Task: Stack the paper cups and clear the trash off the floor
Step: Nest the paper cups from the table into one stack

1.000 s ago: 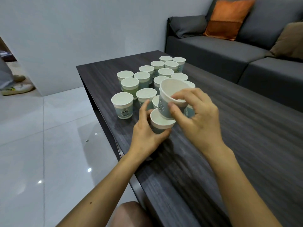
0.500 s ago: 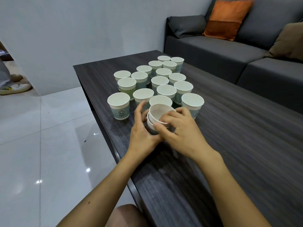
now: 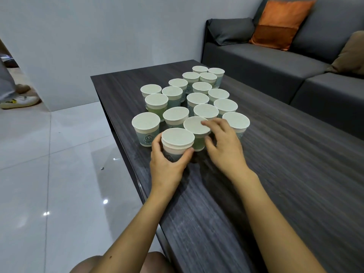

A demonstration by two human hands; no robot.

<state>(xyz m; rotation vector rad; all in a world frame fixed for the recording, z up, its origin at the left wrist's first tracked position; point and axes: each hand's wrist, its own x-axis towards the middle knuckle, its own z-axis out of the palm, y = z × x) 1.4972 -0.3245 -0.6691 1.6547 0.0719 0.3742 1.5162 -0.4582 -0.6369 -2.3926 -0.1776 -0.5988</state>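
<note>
**Nested cups seated, next cup reached**

Since half a second ago the right hand (image 3: 222, 143) leaves the nested cups (image 3: 177, 144) and spreads loosely around the neighbouring green cup (image 3: 197, 133), fingertips at its rim. Left hand (image 3: 167, 164) wraps the nested pair, upright, mouths up, near the worktop (image 3: 275, 174) left edge.

We see an evenly lit room under soft overhead light, with small bright glints and a pale sheen on the glossy floor (image 3: 49, 174) beside the worktop's (image 3: 295, 174) left edge. Under the left hand (image 3: 167, 166) and right hand (image 3: 224, 146) the shadows are faint and diffuse on the dark surface. Wide-angle bending curves the worktop's edges, and the grain nearest us looks smeared and soft.
</note>
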